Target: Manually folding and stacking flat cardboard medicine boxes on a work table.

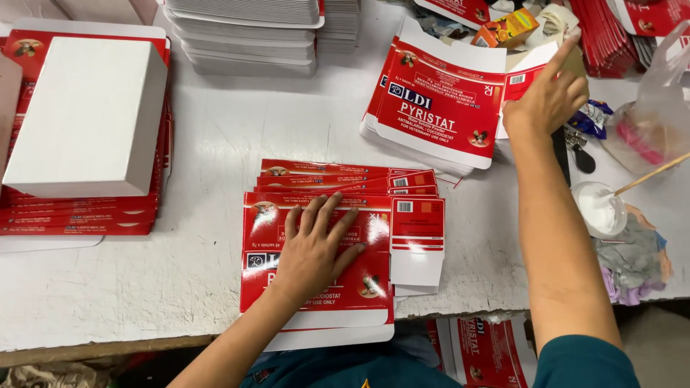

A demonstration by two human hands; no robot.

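Pressing flat on a fanned stack of red carton blanks (323, 237) at the near edge of the counter (180, 287) is the left hand (313, 251), fingers spread wide and palm down, its grip open and merely resting on the top sheet rather than closed around anything. Out toward the far right of the counter, the right hand (550, 93) reaches up, forefinger extended and touching a brown card piece (573, 61) beside a small orange packet (507, 27); whether that grip is closed on anything I cannot tell, since the fingers curl away from view. Just left of that hand sits a second pile of red and white blanks (438, 108). At the right edge, a white dish of paste (598, 208) holds a thin stick (650, 174), with crumpled rags (632, 259) just beside it. Over at the left edge, a plain white box (90, 115) lies on a stack of folded red cartons (79, 212), and grey board stacks (248, 36) line the far edge
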